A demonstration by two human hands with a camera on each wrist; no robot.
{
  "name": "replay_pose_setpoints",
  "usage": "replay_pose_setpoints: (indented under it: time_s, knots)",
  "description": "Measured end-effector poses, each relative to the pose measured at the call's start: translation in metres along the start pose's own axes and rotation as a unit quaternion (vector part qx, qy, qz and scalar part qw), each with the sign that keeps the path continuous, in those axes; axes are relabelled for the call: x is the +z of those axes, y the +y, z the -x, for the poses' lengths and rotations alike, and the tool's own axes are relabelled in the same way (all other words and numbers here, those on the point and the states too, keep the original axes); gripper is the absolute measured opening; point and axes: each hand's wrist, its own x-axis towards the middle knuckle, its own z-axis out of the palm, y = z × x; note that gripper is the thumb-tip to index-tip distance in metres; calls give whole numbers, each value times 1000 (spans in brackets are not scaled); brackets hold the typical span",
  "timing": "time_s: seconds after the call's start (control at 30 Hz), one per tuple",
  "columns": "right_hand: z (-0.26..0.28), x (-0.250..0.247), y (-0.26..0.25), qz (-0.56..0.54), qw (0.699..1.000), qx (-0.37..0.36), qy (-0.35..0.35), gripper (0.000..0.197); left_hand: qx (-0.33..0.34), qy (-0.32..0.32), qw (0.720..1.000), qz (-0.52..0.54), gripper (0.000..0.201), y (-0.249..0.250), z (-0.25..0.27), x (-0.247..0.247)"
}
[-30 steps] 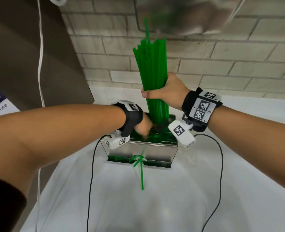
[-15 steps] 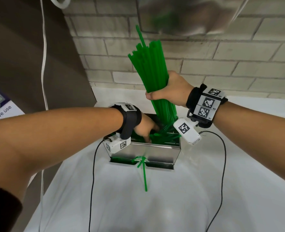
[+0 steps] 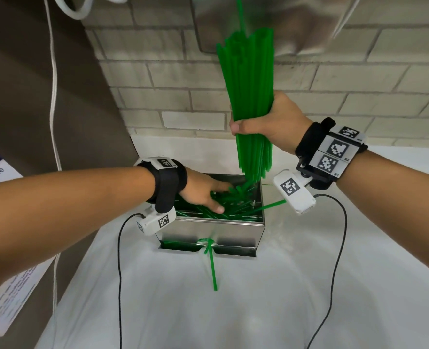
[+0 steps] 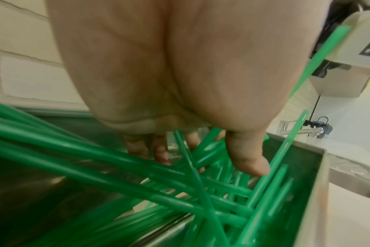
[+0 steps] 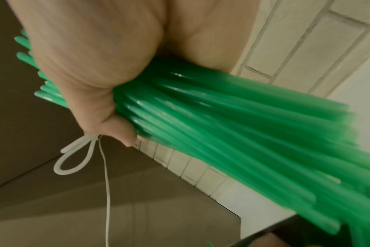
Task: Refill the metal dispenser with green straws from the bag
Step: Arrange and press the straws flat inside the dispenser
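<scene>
So the right hand (image 3: 271,127) has its fist wrapped around a fat bundle of long green plastic straws (image 3: 249,91), held nearly upright with the lower ends hanging just above the back right corner of the shiny rectangular metal dispenser (image 3: 216,230) on the white-covered tabletop (image 3: 233,311). The left hand (image 3: 203,192) is down inside the open top, fingers spread flat on the loose green straws already in there (image 4: 137,175), gripping nothing as far as I can tell.

Honestly the pile inside looks like a mess: straws crossing every which way, one poking out over the right wall (image 3: 271,206). Drop the whole bundle on top and I'd bet it jams rather than lying flat. Also one single green straw (image 3: 212,265) is sticking out of the front slot onto the tabletop, so more could slide out that way. No bag that I can make out.
</scene>
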Motion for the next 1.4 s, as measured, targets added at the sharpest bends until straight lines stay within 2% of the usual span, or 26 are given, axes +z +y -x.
replay_pose_setpoints:
  time_s: [0.07,0.13,0.3,0.47,0.67,0.77,0.87,0.93,1.0,1.07,1.2,1.33,1.4]
  knots:
    - [1,-2,-8,-15,1000,-10,5,62,0,1,1000,12,85,0,2,1]
    - [0,-4,-16,-12,1000,-21,6,62,9,3,1000,10,88,4,3,1]
    - [-3,-7,-34,15,999,-43,20,60,31,25,999,-13,80,24,-4,2]
    - [-2,-7,-32,37,998,-43,26,61,68,35,997,28,81,31,-10,2]
    - [-1,-11,-26,36,998,-26,47,51,75,60,995,1,66,35,-9,0]
    - [-2,-12,-27,20,998,-19,51,45,84,40,996,-5,55,37,-5,-5]
    - [-3,-13,-27,10,999,-21,47,43,75,39,996,-7,14,34,4,-9]
    - [-4,-14,-25,-1,999,-20,46,41,90,58,994,21,14,27,13,-14]
    - [-4,-14,-21,-24,999,-23,43,47,127,99,984,70,23,17,23,-19]
    - [-4,-14,-16,-49,998,-23,39,49,185,139,962,142,25,6,30,-22]
    - [-2,-9,-8,-78,996,-10,30,31,242,201,903,292,14,-14,46,-23]
    - [-3,-2,1,-101,994,6,29,37,313,241,771,500,11,-23,60,-19]
    - [-3,3,5,-115,993,14,28,34,319,259,737,536,12,-24,64,-22]
